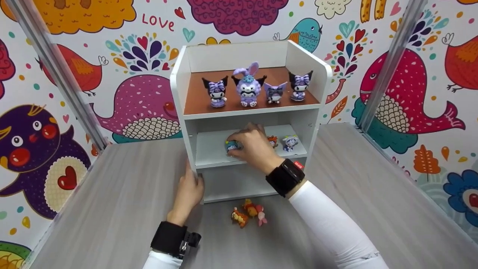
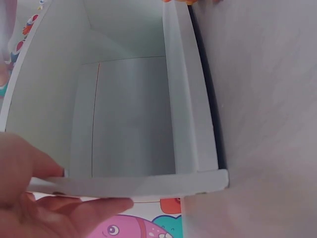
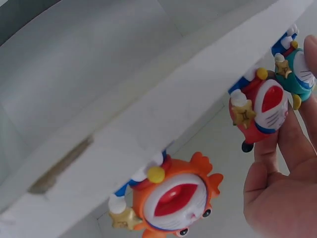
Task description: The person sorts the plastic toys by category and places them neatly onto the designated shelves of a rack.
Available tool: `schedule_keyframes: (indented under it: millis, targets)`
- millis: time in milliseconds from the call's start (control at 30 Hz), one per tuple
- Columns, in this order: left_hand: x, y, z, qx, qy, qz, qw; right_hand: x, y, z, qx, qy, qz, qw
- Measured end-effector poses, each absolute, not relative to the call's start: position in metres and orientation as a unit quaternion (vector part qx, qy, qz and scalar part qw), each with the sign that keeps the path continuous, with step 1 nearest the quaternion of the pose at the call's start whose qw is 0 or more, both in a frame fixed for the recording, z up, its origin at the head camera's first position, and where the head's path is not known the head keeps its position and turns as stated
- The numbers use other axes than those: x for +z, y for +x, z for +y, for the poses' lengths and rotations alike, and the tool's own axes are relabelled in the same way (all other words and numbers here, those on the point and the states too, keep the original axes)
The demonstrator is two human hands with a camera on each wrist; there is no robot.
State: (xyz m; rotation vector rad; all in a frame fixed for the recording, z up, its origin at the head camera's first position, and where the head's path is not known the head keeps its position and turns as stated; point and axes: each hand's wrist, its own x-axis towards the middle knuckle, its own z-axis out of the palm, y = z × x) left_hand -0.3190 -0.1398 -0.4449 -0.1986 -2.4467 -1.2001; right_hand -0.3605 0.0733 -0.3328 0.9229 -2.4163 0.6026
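My right hand [image 1: 257, 145] reaches into the middle level of a small white shelf unit [image 1: 251, 116]. Its thumb and fingers pinch a teal-hooded toy figure [image 1: 232, 146] standing on that board. In the right wrist view, a red-hooded figure [image 3: 262, 109] stands beside those fingers, and an orange crab-hooded figure [image 3: 173, 198] is farther along the shelf edge. A white-and-purple figure [image 1: 290, 143] stands at the right end. Low on the left, my left hand [image 1: 189, 190] grips the unit's side panel [image 2: 129, 186], thumb inside and fingers outside.
Several purple-and-black figures, including a bunny-eared one [image 1: 248, 89], stand on the brown top board [image 1: 224, 76]. On the table [image 1: 134, 209] before the unit lie a tiger figure [image 1: 239, 217], a yellow bear figure [image 1: 249, 207] and a pink figure [image 1: 261, 216]. Patterned walls stand behind.
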Motion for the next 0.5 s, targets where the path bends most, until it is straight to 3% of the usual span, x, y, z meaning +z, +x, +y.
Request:
schedule_keyframes:
  millis: [500]
  targets:
    - [-0.4450,-0.3179,-0.1393,-0.426,-0.081,-0.875,0.214,-0.3379,-0.3598,0.0719,0.195,0.339,-0.887,0.246]
